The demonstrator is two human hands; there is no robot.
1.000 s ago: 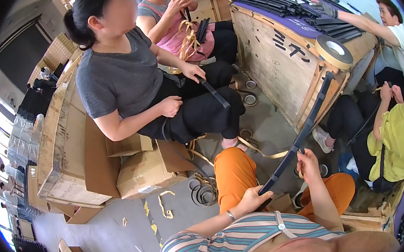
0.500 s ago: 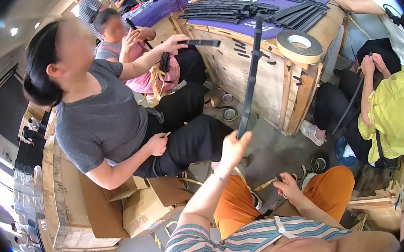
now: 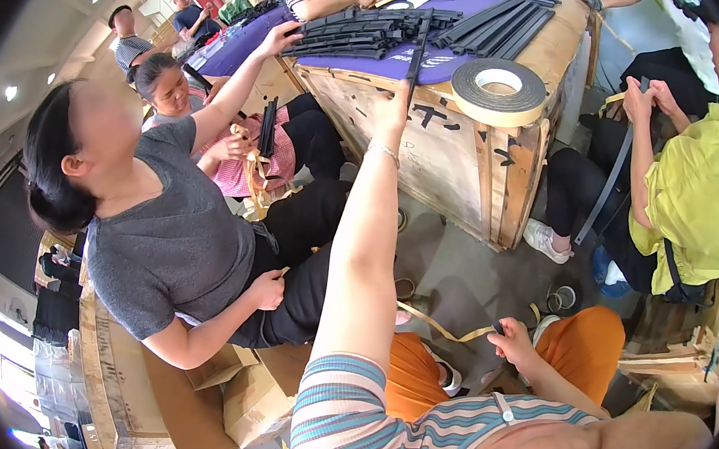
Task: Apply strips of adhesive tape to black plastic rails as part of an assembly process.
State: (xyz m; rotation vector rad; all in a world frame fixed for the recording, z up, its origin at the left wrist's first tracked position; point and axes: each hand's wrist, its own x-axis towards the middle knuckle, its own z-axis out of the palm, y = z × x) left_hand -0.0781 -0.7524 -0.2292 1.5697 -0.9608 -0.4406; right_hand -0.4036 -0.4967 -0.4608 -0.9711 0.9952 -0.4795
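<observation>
My left hand (image 3: 390, 111) is stretched far forward to the front edge of the wooden crate table. Its fingers are closed on the near end of a long black strip (image 3: 419, 52), whose far end overlaps a pile of black strips (image 3: 358, 32). Close to my right knee, my right hand (image 3: 515, 341) pinches the dark end of a narrow tape (image 3: 448, 334). The tape's tan side shows as it trails left over the floor. To the right of my left hand, a large roll of dark tape with a tan side (image 3: 498, 94) lies on the table corner.
A purple sheet (image 3: 440, 68) covers part of the crate table (image 3: 422, 153). At my left, a person in grey (image 3: 169, 225) reaches toward the pile. Another person in yellow-green (image 3: 692, 192) sits at the right with a strip. An open cardboard box (image 3: 260, 403) stands at lower left.
My left hand has moved forward and up to the table, carrying the black strip onto the pile's edge. The grey-shirted person's hand has also gone to the pile. My right hand stays nearly still.
</observation>
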